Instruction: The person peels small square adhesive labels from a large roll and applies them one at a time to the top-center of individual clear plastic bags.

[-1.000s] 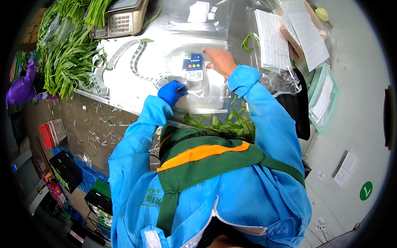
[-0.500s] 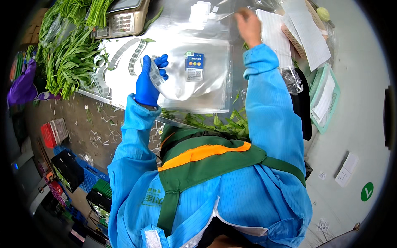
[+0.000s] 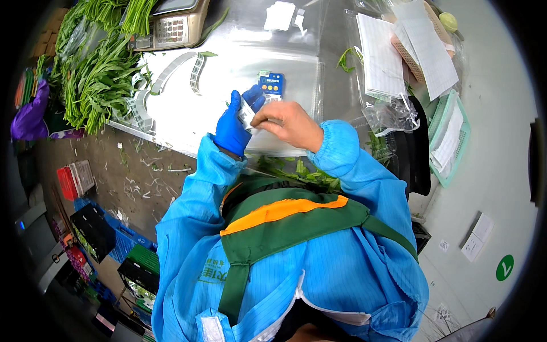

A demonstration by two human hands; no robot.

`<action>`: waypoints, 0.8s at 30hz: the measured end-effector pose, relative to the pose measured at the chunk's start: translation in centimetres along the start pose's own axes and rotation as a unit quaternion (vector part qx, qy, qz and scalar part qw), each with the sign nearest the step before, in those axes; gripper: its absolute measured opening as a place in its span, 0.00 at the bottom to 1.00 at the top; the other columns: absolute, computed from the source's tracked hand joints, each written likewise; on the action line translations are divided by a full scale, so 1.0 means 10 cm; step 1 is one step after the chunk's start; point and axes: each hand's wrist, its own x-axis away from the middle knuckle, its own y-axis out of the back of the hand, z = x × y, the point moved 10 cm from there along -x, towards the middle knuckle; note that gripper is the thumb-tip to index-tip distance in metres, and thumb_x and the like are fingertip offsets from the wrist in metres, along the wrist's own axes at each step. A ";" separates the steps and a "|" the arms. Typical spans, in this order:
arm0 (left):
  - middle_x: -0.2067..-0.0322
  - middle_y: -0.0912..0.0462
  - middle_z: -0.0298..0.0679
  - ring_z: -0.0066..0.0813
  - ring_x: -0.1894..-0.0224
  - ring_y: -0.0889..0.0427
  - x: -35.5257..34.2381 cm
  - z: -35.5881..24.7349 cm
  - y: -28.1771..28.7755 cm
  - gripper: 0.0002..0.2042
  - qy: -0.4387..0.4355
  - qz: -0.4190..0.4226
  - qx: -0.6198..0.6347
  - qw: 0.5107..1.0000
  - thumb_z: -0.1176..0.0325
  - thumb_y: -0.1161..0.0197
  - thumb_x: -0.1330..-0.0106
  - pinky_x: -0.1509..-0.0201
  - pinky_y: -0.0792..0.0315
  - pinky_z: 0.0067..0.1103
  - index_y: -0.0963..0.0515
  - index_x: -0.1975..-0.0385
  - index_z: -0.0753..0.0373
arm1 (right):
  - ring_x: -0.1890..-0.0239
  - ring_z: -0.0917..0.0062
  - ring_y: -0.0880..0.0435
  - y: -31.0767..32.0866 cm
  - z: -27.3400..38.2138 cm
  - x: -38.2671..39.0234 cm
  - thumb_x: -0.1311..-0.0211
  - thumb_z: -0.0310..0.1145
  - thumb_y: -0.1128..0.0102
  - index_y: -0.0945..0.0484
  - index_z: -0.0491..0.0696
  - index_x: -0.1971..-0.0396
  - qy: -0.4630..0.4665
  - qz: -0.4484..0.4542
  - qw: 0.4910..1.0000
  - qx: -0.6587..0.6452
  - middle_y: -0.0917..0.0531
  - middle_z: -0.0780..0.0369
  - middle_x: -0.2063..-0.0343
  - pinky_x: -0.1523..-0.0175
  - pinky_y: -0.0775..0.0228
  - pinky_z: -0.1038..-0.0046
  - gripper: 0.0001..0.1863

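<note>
The right hand (image 3: 288, 122) has come back from the bench's (image 3: 228, 74) far side, now pinching the small white label (image 3: 246, 114) with the gloved left hand (image 3: 235, 122).

Place: a produce packing room.
Surface (image 3: 239, 74): shiny metal, where long green leafy vegetables (image 3: 94, 74) are piled.
Weighing: an electronic scale (image 3: 171, 23) is set at the far edge.
Packing: clear plastic bags (image 3: 393, 114) and label strips (image 3: 171, 71) are laid out.
Floor: crates (image 3: 97, 233) are stacked.
</note>
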 end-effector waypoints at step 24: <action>0.65 0.17 0.38 0.23 0.69 0.23 -0.36 -0.45 0.34 0.15 -0.144 -0.008 -0.613 0.777 0.60 0.40 0.34 0.63 0.30 0.19 0.19 0.58 0.65 | 0.62 0.59 0.19 0.66 -0.41 0.05 0.47 0.40 0.36 0.22 0.45 0.57 -0.042 -0.021 0.952 0.302 0.18 0.55 0.62 0.56 0.27 0.64 0.20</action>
